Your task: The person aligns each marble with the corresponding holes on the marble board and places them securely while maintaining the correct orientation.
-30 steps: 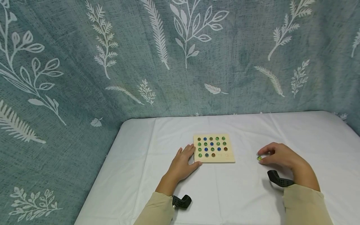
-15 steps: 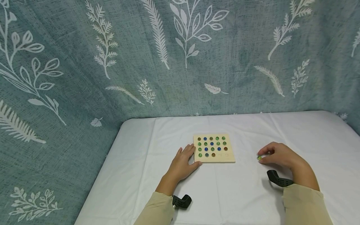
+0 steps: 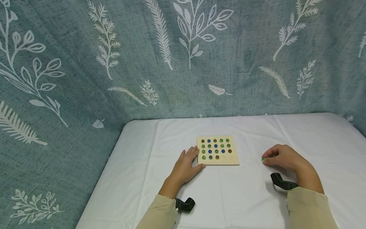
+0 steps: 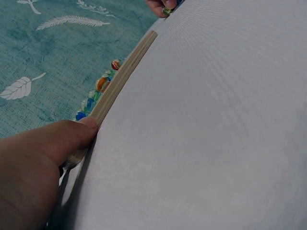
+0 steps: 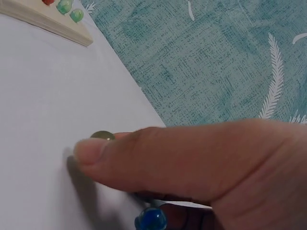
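A pale wooden board (image 3: 234, 159) lies on the white table, with rows of green, blue and amber marbles in its hollows. Two hollows at its front right hold no marble. My left hand (image 3: 184, 167) rests against the board's left side with fingers extended, its thumb at the front left corner. To the right of the board, my right hand (image 3: 288, 159) pinches a green marble (image 5: 102, 135) between thumb and fingertips, low over the cloth. Below that thumb in the right wrist view is a blue marble (image 5: 150, 219); whether other fingers hold it I cannot tell.
White cloth (image 3: 246, 197) covers the table, whose far edge meets a teal curtain (image 3: 183, 89) with white leaf prints. A black wrist mount (image 3: 186, 205) sits on the left wrist, another wrist mount (image 3: 283, 182) on the right.
The green marble has gone further in between the right thumb and fingertips, and less of it shows. The left hand and the board stay in place.
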{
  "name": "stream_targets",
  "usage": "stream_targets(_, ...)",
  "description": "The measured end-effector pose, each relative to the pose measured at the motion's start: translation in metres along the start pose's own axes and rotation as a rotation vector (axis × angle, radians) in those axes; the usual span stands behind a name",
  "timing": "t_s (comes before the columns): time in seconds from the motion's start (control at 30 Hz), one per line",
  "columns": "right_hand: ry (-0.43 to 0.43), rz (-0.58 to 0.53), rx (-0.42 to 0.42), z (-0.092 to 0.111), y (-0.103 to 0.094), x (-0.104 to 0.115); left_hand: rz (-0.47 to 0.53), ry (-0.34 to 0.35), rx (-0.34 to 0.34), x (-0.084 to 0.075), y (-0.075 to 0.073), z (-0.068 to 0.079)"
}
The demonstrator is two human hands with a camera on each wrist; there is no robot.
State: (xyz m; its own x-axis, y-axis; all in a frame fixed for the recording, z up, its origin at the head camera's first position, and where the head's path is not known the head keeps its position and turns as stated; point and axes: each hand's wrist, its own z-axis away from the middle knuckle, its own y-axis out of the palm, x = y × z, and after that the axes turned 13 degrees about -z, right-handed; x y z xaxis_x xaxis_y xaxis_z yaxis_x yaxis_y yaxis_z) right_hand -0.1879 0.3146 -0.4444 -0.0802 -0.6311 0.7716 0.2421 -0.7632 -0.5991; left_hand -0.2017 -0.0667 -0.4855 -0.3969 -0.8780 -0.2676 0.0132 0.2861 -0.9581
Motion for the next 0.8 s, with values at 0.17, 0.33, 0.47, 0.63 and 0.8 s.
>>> stream_targets(0.17,0.013,-0.011,-0.018,-0.001,0.001,0.007,0.0,0.003,-0.005,0.0,0.0,0.0)
stream_targets(0.33,0.015,0.0,-0.043,-0.003,0.006,0.019,-0.004,0.005,-0.002,0.001,0.0,0.0)
stream_targets(0.47,-0.004,-0.004,-0.062,-0.006,0.012,0.026,-0.004,0.001,0.002,0.001,0.0,0.0)
stream_targets(0.63,-0.033,-0.024,-0.068,-0.012,0.026,0.04,0.002,-0.009,0.006,0.0,-0.001,0.0)
stream_targets(0.8,-0.088,-0.009,-0.071,-0.021,0.045,0.053,0.004,-0.015,0.011,0.0,-0.001,0.0)
